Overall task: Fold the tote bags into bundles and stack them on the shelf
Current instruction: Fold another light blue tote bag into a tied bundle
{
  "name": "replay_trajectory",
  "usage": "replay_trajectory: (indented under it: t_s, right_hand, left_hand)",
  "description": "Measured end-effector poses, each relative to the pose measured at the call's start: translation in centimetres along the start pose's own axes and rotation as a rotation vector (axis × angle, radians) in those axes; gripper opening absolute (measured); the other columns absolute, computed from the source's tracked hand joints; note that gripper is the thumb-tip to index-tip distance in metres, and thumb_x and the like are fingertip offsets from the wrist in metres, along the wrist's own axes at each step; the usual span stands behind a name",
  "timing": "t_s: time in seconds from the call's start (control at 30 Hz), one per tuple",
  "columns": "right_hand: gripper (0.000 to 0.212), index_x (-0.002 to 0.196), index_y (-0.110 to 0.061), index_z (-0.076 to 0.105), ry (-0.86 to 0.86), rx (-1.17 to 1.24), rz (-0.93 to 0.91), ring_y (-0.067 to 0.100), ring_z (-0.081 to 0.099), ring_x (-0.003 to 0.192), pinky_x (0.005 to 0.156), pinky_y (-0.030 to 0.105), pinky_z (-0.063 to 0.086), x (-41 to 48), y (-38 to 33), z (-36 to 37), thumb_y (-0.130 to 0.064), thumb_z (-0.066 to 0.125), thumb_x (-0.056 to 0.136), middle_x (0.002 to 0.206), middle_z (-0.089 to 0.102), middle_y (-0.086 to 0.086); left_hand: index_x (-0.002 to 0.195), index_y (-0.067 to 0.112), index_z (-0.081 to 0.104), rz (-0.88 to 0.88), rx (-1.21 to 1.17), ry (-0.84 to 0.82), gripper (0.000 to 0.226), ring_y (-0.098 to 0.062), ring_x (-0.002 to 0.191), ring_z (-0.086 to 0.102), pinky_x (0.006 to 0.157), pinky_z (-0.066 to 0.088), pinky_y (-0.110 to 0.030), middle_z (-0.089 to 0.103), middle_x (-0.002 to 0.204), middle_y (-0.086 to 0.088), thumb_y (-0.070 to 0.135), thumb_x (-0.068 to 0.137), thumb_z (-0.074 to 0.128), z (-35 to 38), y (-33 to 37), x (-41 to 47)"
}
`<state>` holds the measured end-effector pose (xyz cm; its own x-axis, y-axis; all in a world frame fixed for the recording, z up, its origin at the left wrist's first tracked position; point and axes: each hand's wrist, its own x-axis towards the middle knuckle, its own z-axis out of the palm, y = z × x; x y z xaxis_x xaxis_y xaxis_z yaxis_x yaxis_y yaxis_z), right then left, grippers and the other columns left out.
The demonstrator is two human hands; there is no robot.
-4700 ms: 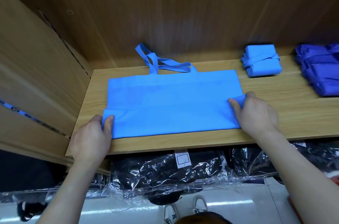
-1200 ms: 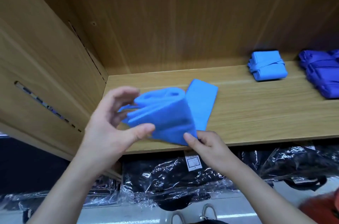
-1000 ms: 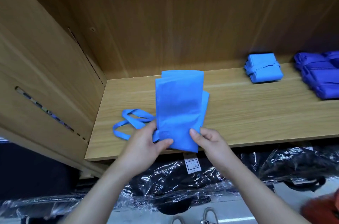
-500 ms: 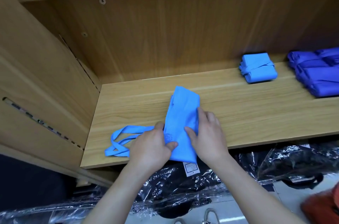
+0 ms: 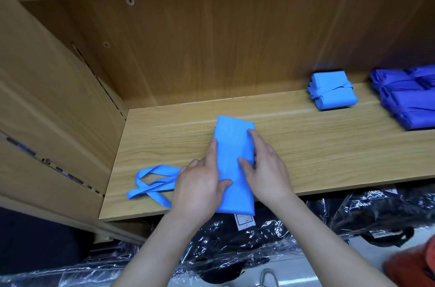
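A light blue tote bag [image 5: 231, 145], folded into a narrow strip, lies front to back on the wooden shelf [image 5: 306, 152], its near end past the front edge. Its handles [image 5: 153, 183] trail loose to the left. My left hand [image 5: 200, 185] presses on the strip's left side with fingers straight and the thumb on top. My right hand [image 5: 263, 169] lies flat on the right side, fingers extended along the edge. A finished light blue bundle [image 5: 332, 92], tied with its handles, sits at the back right.
Darker blue folded bags [image 5: 409, 98] lie at the far right of the shelf. A wooden side panel [image 5: 54, 98] closes the left. Black goods in plastic wrap [image 5: 259, 239] fill the space below the shelf. An orange object [image 5: 414, 265] shows at the bottom right.
The bag went from a wide flat fold to a narrow strip laid on the shelf. In the last half second both hands slid forward along it, flattening it.
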<state>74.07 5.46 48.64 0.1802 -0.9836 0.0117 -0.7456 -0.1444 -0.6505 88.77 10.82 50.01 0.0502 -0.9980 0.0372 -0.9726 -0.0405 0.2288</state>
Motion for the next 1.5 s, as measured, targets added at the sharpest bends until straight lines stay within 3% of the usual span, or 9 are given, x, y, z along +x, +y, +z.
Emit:
replay_trajectory:
  t_s: [0.3,0.43,0.53,0.8,0.93,1.1,1.2,1.37,1.5]
  right_hand:
    - [0.059,0.151,-0.036,0.019,-0.127,-0.248,0.005,0.026,0.056,0.1,0.07,0.033,0.042,1.5,-0.5,-0.3,-0.034,0.046,0.099,0.121,0.039,0.001]
    - [0.064,0.15,-0.034,0.023,-0.077,-0.347,-0.148,0.022,0.02,0.139,0.101,0.036,0.039,1.3,-0.5,0.1,-0.02,0.051,0.095,0.15,0.019,0.004]
    - [0.063,0.15,-0.036,0.02,-0.143,-0.259,-0.243,0.021,0.0,0.149,0.117,0.043,0.023,2.6,-0.8,0.3,-0.023,0.048,0.096,0.162,-0.002,0.0]
    - [0.072,0.151,-0.028,0.026,-0.108,-0.332,-0.259,0.023,0.029,0.134,0.106,0.039,0.028,5.9,0.2,1.2,-0.065,0.039,0.091,0.145,0.034,-0.002]
    - [0.072,0.144,-0.026,0.041,-0.148,-0.205,-0.203,0.025,0.034,0.126,0.106,0.034,0.029,6.9,0.0,0.9,-0.062,0.059,0.083,0.132,0.042,0.004]
    - [0.058,0.129,-0.021,0.059,-0.283,0.024,-0.099,0.024,0.053,0.114,0.103,0.036,0.041,7.6,-0.3,-0.3,-0.039,0.079,0.077,0.119,0.058,0.008]
    - [0.025,0.109,-0.019,0.066,-0.394,0.346,-0.04,0.019,0.061,0.092,0.086,0.035,0.051,7.5,-0.9,-0.8,-0.016,0.074,0.085,0.099,0.067,0.005]
    - [0.035,0.107,-0.006,0.071,-0.524,0.941,0.238,0.021,0.06,0.093,0.087,0.036,0.051,6.8,-1.7,-3.2,-0.034,0.051,0.099,0.101,0.065,0.011]
    - [0.027,0.106,-0.022,0.067,-0.34,0.806,0.163,0.005,0.06,0.097,0.09,0.02,0.045,5.5,-2.3,-2.4,-0.042,0.053,0.096,0.1,0.064,-0.012]
  left_hand:
    - [0.117,0.025,0.066,0.292,0.187,0.163,0.048,-0.027,0.127,0.05,0.098,0.047,-0.045,0.056,0.136,-0.007,0.04,0.072,0.076,0.7,-1.5,-0.2]
    - [0.152,0.035,0.021,0.264,0.091,-0.184,0.067,-0.008,0.149,0.0,0.119,0.01,-0.045,0.003,0.163,0.009,0.057,0.091,0.005,1.6,-2.9,-0.9]
    - [0.154,0.035,-0.001,0.257,0.105,-0.234,0.073,-0.006,0.147,-0.016,0.121,-0.001,-0.042,-0.015,0.161,0.011,0.06,0.085,-0.006,1.4,-2.6,-0.8]
    - [0.153,0.033,0.017,0.361,-0.065,-0.292,0.085,0.003,0.146,-0.008,0.122,0.005,-0.031,0.002,0.16,0.018,0.078,0.082,0.029,0.7,-4.0,-1.7]
    - [0.148,0.034,0.034,0.442,-0.141,-0.182,0.068,0.007,0.143,0.012,0.119,0.017,-0.026,0.023,0.155,0.02,0.043,0.086,0.06,1.2,-5.8,-2.1]
    - [0.108,0.046,0.062,0.174,-0.466,-0.126,0.025,0.002,0.094,0.063,0.087,0.049,-0.029,0.07,0.099,0.021,0.04,0.084,0.063,-0.3,-5.6,-0.8]
    - [0.077,0.045,0.052,0.059,-0.518,-0.092,0.017,-0.006,0.065,0.052,0.064,0.041,-0.028,0.058,0.065,0.013,0.046,0.087,0.066,-1.4,-4.4,1.2]
    - [0.107,0.029,0.049,-0.077,-0.435,-0.149,0.035,-0.02,0.086,0.06,0.079,0.048,-0.04,0.065,0.085,0.006,0.057,0.087,0.058,-1.4,-3.0,3.6]
    - [0.125,0.02,0.039,-0.133,-0.223,-0.095,0.058,-0.031,0.097,0.061,0.071,0.04,-0.036,0.063,0.09,0.0,0.064,0.088,0.05,-1.5,-1.8,4.2]
